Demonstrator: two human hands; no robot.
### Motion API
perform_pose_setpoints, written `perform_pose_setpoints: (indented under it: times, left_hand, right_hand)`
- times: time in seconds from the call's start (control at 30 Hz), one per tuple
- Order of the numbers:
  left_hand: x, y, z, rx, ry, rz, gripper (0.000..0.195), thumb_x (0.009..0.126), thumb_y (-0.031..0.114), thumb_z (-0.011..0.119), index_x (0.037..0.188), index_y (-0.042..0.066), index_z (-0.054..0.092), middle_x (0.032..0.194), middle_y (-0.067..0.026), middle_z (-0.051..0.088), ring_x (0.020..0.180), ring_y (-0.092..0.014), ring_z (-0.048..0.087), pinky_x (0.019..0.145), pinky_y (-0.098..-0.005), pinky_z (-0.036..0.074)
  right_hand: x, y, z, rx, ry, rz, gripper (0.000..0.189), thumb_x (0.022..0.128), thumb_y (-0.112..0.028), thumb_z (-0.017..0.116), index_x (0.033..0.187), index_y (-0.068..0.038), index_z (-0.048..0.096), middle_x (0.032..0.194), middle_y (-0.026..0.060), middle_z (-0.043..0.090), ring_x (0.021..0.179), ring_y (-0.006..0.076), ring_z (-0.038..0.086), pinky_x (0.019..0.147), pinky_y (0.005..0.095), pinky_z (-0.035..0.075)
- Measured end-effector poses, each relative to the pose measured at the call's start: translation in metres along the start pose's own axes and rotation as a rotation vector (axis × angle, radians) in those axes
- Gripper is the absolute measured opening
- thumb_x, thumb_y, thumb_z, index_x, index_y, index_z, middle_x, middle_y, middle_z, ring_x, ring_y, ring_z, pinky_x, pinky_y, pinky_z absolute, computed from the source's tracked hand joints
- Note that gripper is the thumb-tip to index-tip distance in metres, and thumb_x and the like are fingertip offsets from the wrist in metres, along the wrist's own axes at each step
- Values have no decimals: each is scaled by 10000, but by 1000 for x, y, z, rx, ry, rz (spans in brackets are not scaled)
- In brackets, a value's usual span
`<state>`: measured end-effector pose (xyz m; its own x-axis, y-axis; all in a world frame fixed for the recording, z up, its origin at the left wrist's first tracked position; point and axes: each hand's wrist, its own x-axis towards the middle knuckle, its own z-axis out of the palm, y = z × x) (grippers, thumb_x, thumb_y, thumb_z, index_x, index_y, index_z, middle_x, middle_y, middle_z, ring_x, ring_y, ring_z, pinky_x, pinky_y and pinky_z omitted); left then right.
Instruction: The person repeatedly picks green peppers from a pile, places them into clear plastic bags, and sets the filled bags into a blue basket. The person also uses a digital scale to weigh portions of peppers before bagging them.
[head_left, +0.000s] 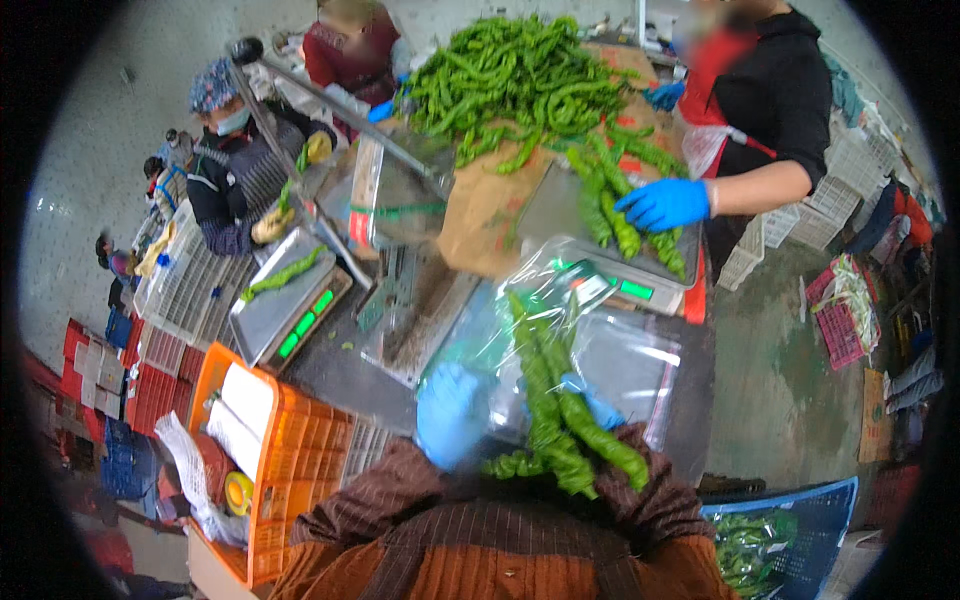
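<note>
My left hand (450, 412), in a blue glove and blurred by motion, is closed at the near left edge of a clear plastic bag (510, 330). Mostly hidden behind several long green peppers (547, 390), my right hand (592, 401) wears the same kind of glove and grips them from beneath. Their far tips lie within or behind the bag's film; I cannot tell which. The stem ends point toward my apron. More flat clear bags (622, 367) lie on the dark table under my right hand.
A pepper heap (517, 82) covers the far table. Across from me, a co-worker's gloved hand (664, 204) touches peppers on a digital scale (637, 296). Another scale (281, 300) bears one pepper. An orange crate (300, 465) stands left, a blue crate (817, 540) right. A metal bar (352, 120) crosses the far left.
</note>
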<state>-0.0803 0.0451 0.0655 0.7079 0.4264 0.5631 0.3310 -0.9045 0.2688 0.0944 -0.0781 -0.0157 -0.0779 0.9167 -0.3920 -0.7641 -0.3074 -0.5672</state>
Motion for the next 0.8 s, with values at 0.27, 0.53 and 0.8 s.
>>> perform_pose_setpoints:
  times: [0.27, 0.53, 0.8]
  left_hand:
    - [-8, 18, -13, -668, -349, -12, 249, 774, 41, 656, 999, 76, 557, 854, -113, 629, 752, -258, 642, 658, -349, 518]
    - [39, 68, 25, -358, -496, 210, 183, 791, 185, 642, 970, 159, 668, 856, -53, 662, 732, -257, 644, 632, -357, 529]
    - [6, 46, -3, -299, -26, 179, 408, 642, 13, 704, 1011, 167, 623, 917, -28, 605, 811, -229, 567, 700, -374, 432]
  right_hand:
    - [8, -7, -16, 295, -389, -186, 582, 859, -378, 567, 1263, 31, 474, 1164, 193, 578, 948, 245, 607, 820, 381, 507]
    - [8, 13, -9, -694, -14, -480, 458, 903, -221, 554, 1296, -3, 465, 1192, 147, 562, 1067, 200, 561, 962, 318, 432]
    - [-15, -20, 2, 65, -200, -82, 534, 871, -227, 583, 1304, 42, 426, 1126, 181, 588, 1009, 256, 601, 922, 380, 481]
